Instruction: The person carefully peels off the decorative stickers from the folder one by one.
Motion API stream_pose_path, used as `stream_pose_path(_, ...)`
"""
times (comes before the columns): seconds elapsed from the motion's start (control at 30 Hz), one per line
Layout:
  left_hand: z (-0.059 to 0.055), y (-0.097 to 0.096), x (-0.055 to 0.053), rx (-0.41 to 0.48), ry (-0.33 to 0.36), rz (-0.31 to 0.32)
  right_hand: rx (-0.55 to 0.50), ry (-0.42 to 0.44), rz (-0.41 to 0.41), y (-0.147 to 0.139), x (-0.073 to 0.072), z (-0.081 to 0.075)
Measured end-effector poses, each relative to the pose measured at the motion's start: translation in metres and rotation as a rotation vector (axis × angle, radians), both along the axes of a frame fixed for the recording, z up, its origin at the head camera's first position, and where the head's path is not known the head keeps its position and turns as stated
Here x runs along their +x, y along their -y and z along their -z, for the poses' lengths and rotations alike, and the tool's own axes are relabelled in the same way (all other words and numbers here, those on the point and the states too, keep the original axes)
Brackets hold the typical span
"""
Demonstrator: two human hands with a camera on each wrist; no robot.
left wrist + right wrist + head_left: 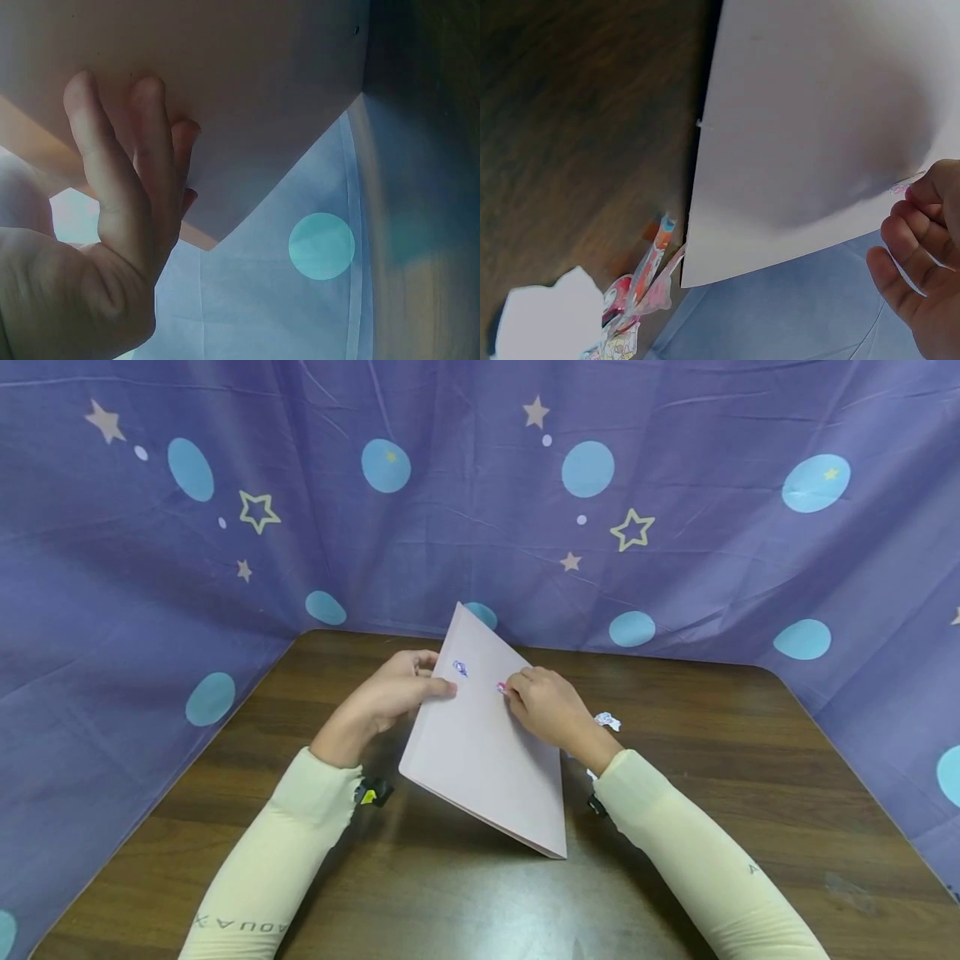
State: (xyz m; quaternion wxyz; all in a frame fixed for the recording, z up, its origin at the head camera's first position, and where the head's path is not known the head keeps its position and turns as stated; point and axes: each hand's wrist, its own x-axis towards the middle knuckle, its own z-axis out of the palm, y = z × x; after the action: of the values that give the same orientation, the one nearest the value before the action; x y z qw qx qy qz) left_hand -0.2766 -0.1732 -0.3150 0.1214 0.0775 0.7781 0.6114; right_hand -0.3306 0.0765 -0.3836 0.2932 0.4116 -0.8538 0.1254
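A pale folder (487, 760) stands tilted on the wooden table with one lower corner down. My left hand (397, 691) grips its left edge, thumb on the front; in the left wrist view the fingers (112, 172) lie against the back. A small blue-and-purple sticker (460, 668) sits on the front near that thumb. My right hand (551, 706) pinches a small pink sticker (501, 688) at the folder's face. In the right wrist view the pink sticker (900, 187) shows at the thumb and fingertip, mostly hidden by them.
Behind the right forearm, white paper scraps (607, 721) lie on the table (712, 760). The right wrist view shows colourful sticker pieces (641, 289) and a white cutout (551, 319) beside the folder. A purple patterned curtain (480, 485) hangs along the table's far side.
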Motion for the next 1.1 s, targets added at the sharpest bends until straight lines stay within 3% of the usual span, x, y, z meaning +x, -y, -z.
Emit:
stream_pose_path(0.27,-0.001,0.001,0.0,-0.009,-0.003,0.0,-0.028,0.093,0.023,-0.003,0.002,-0.005)
stream_pose_path(1.1,-0.001,0.001,0.0,-0.016,-0.01,-0.003,-0.089,0.147,0.101,-0.028,-0.004,-0.01)
